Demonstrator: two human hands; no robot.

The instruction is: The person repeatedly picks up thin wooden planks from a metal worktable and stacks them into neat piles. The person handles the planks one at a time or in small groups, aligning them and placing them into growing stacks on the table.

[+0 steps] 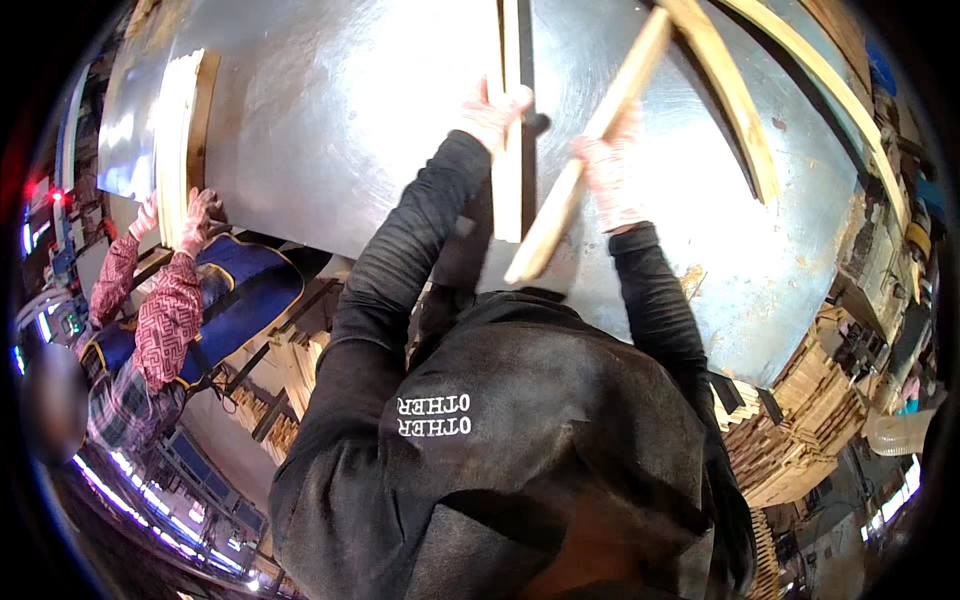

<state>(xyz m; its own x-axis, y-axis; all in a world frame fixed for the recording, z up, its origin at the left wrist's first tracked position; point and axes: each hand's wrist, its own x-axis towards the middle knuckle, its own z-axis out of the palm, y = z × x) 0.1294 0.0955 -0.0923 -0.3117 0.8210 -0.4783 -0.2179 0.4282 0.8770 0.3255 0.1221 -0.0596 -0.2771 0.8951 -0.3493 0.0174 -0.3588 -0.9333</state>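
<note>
My left hand (487, 116) is closed around the upper part of a pale wooden strip (508, 205) that points away from me on the shiny metal tabletop (350, 140). A second narrow strip seems to lie alongside it, and a dark band runs at its right. My right hand (614, 172), slightly blurred, grips another wooden strip (545, 235). This one slants from the near middle to the far right, its near end close to my body. Both hands look pale pinkish, perhaps gloved.
Two more long strips (735, 110) (845, 60) lie at the table's right. At the far left a co-worker in patterned sleeves (175, 320) holds a bundle of strips (178, 140) on the table edge. Stacked wood (790, 440) stands below the table at the right.
</note>
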